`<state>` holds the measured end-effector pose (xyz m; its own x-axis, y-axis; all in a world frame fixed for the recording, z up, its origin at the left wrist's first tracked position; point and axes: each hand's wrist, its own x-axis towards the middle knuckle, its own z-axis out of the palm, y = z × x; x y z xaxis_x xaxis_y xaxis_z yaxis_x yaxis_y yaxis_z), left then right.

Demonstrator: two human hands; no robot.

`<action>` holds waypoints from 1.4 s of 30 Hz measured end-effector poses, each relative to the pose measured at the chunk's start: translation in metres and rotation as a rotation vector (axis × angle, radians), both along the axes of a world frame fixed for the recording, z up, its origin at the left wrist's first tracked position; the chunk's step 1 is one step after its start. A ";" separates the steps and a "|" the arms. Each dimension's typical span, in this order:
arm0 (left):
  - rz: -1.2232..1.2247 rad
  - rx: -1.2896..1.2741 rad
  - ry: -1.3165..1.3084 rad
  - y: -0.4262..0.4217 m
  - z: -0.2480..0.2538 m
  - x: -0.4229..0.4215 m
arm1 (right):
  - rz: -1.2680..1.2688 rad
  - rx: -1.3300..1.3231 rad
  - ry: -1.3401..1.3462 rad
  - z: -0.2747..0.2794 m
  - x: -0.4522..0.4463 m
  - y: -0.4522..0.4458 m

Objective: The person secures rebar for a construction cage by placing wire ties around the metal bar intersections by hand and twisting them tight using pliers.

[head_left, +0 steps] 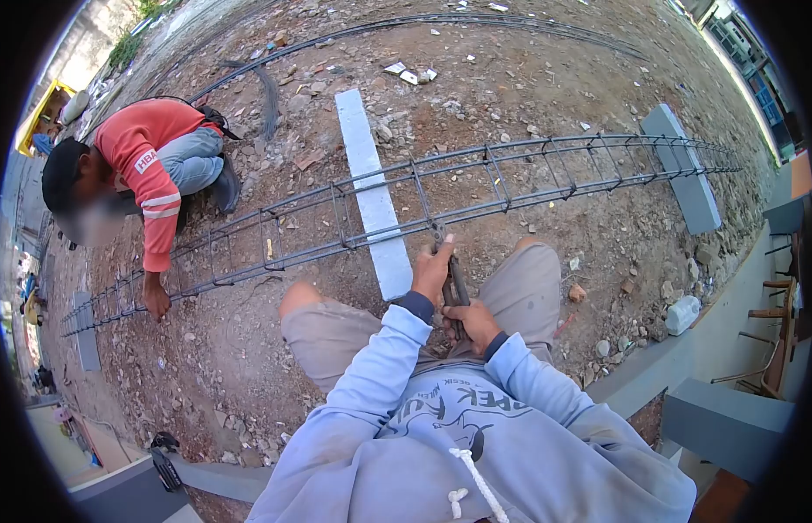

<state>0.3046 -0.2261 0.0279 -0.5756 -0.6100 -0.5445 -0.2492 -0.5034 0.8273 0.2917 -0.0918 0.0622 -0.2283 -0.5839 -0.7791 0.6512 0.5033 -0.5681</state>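
A pair of pincers [459, 283] stands between my knees, its head [437, 231] at the lower bars of a long rebar cage [502, 205]. My right hand [478, 323] is wrapped around the lower part of the handles. Higher up, close to the pincers' head, my left hand [430, 272] is closed on the tool. Whether its fingers also pinch a wire is too small to tell. The cage has square stirrups along its length and rests across a pale plank [368, 187] just left of my hands.
A co-worker [149, 166] in a red top crouches at the left, one hand [156, 296] by the cage. Grey supports [682, 170] [86, 336] carry the cage's ends. Long bars [406, 23] lie beyond on rubble. A white jug [682, 315] stands right, near a low wall [637, 383].
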 end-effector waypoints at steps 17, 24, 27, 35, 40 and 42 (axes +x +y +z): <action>-0.026 -0.281 -0.388 0.004 -0.050 -0.022 | 0.178 0.212 0.848 -0.045 0.010 0.007; 0.035 0.063 0.078 -0.002 0.013 0.003 | -0.139 -0.439 -0.831 -0.013 -0.001 0.007; -0.032 0.544 0.224 -0.005 0.022 0.003 | -0.126 -0.380 -0.696 -0.006 0.005 0.005; -0.202 -0.429 -0.490 0.004 -0.030 -0.017 | -0.047 -0.094 0.254 -0.026 0.016 0.004; -0.043 -0.577 -0.300 0.002 0.000 -0.002 | -0.102 -0.037 -0.043 -0.001 0.013 -0.010; -0.115 -0.418 -0.197 -0.007 0.002 0.006 | -0.136 -0.207 -0.506 -0.005 0.001 0.000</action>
<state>0.3106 -0.2335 0.0295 -0.5626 -0.7383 -0.3721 -0.4567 -0.0977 0.8842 0.2924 -0.0920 0.0577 0.0598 -0.7276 -0.6834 0.9194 0.3069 -0.2462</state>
